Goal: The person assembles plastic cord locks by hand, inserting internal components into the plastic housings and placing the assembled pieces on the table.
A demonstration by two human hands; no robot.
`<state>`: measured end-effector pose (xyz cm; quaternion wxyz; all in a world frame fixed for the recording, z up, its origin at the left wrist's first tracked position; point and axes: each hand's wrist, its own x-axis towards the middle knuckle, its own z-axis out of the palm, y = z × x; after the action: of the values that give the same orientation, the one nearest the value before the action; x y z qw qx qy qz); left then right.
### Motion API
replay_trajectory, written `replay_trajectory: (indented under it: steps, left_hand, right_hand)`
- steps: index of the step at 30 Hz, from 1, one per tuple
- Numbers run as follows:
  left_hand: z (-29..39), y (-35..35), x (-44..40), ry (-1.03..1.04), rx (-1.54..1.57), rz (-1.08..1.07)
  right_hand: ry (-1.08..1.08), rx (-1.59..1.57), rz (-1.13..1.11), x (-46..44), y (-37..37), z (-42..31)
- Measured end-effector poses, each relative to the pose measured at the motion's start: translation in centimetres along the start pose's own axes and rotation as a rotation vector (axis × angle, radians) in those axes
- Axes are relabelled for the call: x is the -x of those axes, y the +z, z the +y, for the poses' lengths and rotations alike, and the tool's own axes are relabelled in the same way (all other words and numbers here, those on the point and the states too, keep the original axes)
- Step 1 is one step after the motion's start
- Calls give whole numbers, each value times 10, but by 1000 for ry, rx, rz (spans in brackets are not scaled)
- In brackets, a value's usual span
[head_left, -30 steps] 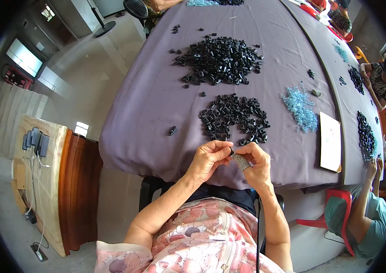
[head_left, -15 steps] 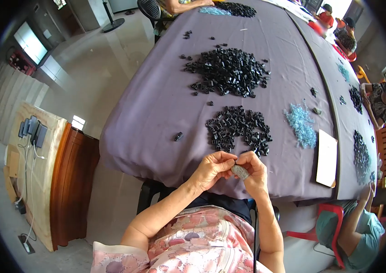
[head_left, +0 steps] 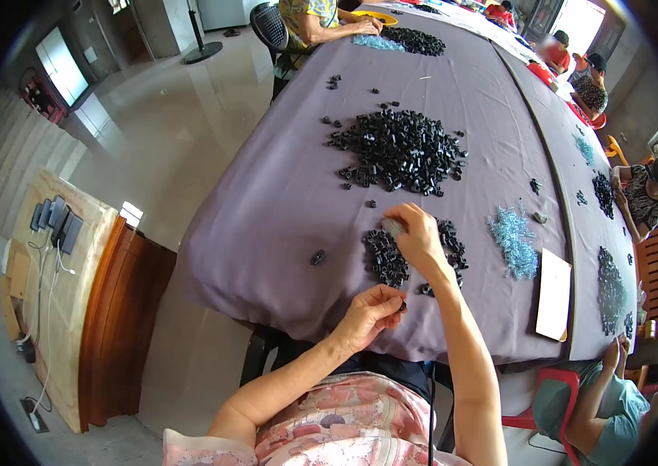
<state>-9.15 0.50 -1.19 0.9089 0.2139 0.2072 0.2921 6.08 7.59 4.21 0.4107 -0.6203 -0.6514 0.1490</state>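
From my remote seat I found the small black piece (head_left: 402,307) at the fingertips of the left hand (head_left: 371,314), close to the near edge of the table (head_left: 267,217). I judged it light and stiff, likely hard plastic, smooth enough to slip or roll if pinched off centre, and not fragile under ordinary finger pressure. I would have taken it by its sides, between thumb and forefinger pads, leaving its end free. The left grip was just that: a narrow pinch, thumb against forefinger, with the piece poking out past the tips. Farther out, the right hand (head_left: 420,233) reached over the near pile (head_left: 387,264) of similar pieces, its fingers bent around a grey lump (head_left: 393,227). The lump looked rough and firm, perhaps stone, probably a bit heavier and easier to keep hold of, best cupped in the curled fingers. I could not tell how tightly it was held, nor whether the fingertips touched the pile. Beyond the hand lay the far pile (head_left: 402,151), larger and heaped; a few black bits (head_left: 318,257) sat apart to the left, while the clear blue bits (head_left: 515,245) and a pale card (head_left: 553,295) lay to the right
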Motion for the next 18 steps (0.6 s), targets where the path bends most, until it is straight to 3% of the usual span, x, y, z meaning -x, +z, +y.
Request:
replay_trajectory:
  steps: [6,9,11,18]
  left_hand:
    - [0,-6,-1,-6,-53,-6]
    - [-4,-9,-3,23,-4,-46]
    - [-5,-10,-4,29,-9,-59]
    - [-3,-6,-2,33,-71,-45]
  right_hand:
    - [-29,405,-28,-45,63,44]
    - [34,562,-68,-46,71,32]
    - [-56,770,-49,-44,74,31]
    - [-23,130,235,-13,20,7]
